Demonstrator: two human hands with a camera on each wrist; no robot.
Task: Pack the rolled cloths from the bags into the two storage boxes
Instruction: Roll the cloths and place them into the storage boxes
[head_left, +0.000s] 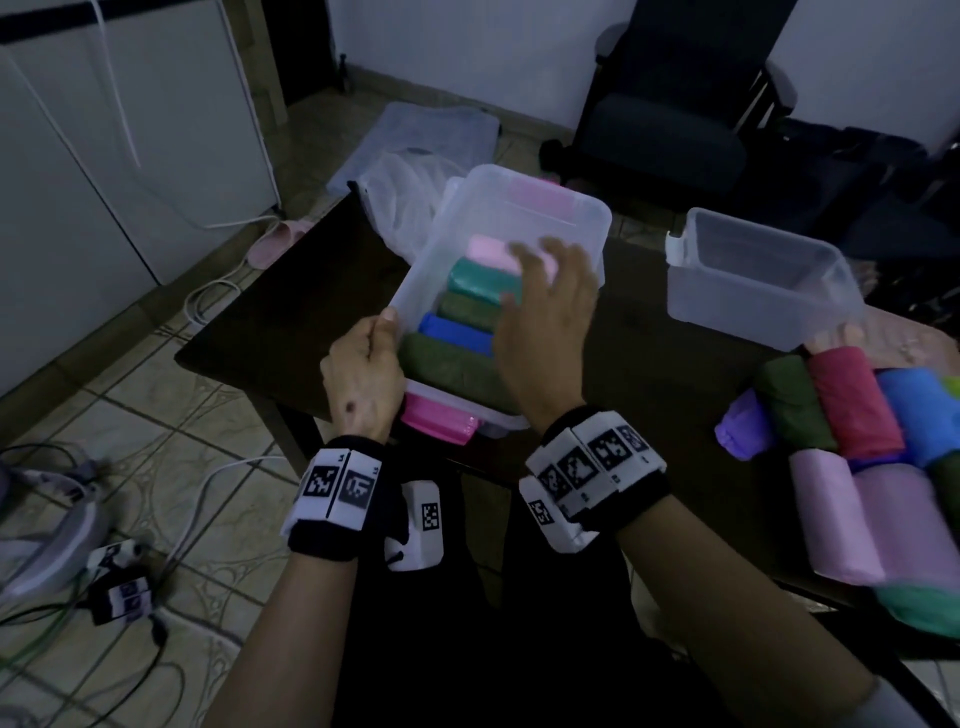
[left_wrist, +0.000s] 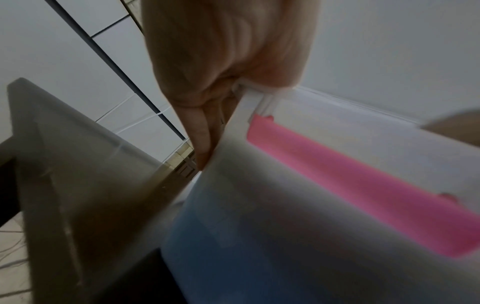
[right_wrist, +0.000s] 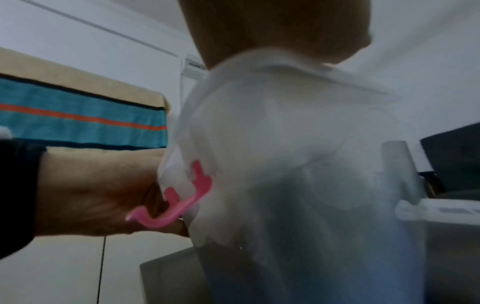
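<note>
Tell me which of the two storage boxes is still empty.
The right-hand box, standing apart with nothing inside. The other box, held at its rim by the left hand, already holds a row of rolled cloths.

The near storage box (head_left: 519, 208) is made of translucent, frosted plastic with a smooth finish; its latch (head_left: 439, 423) is of glossy pink plastic. The second box (head_left: 753, 306) is of the same cloudy plastic. The rolled cloths (head_left: 852, 488) are seen as soft, matt fabric. The table (head_left: 291, 312) is finished in a dark, smooth surface with a faint sheen. The floor (head_left: 156, 415) is laid with glazed, patterned tile. A thin, crinkled plastic bag (head_left: 400, 192) is seen behind the near box.
</note>
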